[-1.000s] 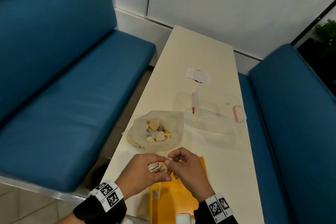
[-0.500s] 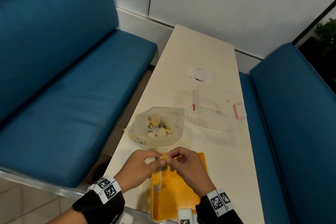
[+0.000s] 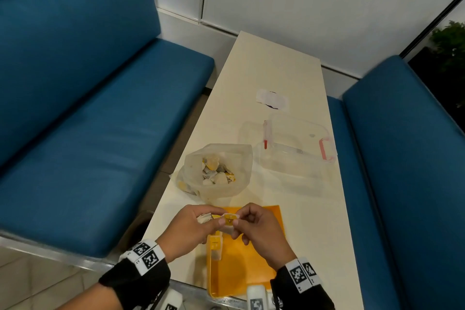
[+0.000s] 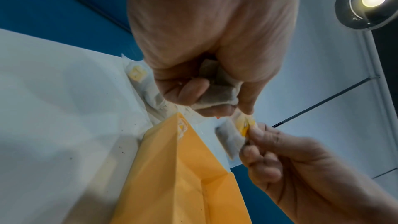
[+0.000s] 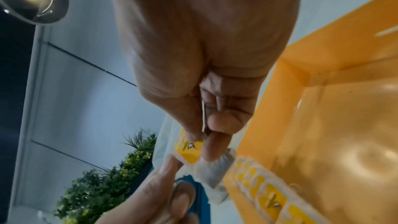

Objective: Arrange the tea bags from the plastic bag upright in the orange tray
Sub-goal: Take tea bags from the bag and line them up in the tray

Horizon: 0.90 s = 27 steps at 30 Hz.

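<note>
Above the far end of the orange tray (image 3: 251,267), both hands meet. My left hand (image 3: 217,220) grips a small bunch of white tea bags (image 4: 217,96) in its curled fingers, and its thumb touches the yellow tag (image 3: 229,218) of another one. My right hand (image 3: 236,222) pinches that tagged tea bag (image 5: 215,171) by its top, so its pouch hangs below. Several tea bags (image 5: 264,193) stand in a row along the tray's left wall (image 3: 214,246). The open plastic bag (image 3: 219,171) with more tea bags sits just beyond the tray.
A clear plastic box (image 3: 297,143) with red clasps stands right of the bag. A white paper (image 3: 271,99) lies farther up the narrow cream table (image 3: 271,63). Blue benches (image 3: 100,121) flank it on both sides.
The hands stay together over the tray's far end. The yellow tag now shows between the two thumbs, and the white bags in the left hand stick out more to the left.
</note>
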Each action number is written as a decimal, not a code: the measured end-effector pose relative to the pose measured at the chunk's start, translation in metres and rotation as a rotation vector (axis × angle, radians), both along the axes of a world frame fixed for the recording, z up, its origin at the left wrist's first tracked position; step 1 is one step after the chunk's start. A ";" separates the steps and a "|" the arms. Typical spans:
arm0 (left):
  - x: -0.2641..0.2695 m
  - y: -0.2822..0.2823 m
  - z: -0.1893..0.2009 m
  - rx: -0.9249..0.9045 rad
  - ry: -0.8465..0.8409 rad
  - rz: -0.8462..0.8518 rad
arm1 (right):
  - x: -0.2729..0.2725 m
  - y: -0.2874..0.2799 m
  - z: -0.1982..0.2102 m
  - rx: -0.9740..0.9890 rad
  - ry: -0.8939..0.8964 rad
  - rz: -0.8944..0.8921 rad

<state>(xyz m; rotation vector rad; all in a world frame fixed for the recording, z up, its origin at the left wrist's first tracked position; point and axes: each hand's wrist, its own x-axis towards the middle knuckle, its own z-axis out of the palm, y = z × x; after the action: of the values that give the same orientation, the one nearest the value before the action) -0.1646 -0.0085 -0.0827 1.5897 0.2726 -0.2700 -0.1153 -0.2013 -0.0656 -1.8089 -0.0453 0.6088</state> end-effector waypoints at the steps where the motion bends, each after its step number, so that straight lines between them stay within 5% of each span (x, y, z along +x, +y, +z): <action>1: 0.000 0.002 -0.001 0.016 0.001 -0.015 | 0.000 -0.003 -0.003 -0.024 0.011 0.010; 8: -0.005 0.015 -0.037 0.362 0.082 -0.252 | -0.017 -0.014 -0.035 -0.226 0.309 0.191; 13: -0.007 0.011 -0.051 0.391 0.083 -0.291 | -0.020 -0.002 -0.059 -0.271 0.425 0.225; 27: -0.002 0.012 -0.046 0.368 0.113 -0.330 | -0.019 0.023 -0.069 -0.363 0.299 0.103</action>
<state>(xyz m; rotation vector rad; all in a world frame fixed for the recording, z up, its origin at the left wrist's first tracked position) -0.1669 0.0035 -0.1284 1.9874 0.1495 -0.5932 -0.1343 -0.1780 -0.1342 -2.0508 0.1863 1.0073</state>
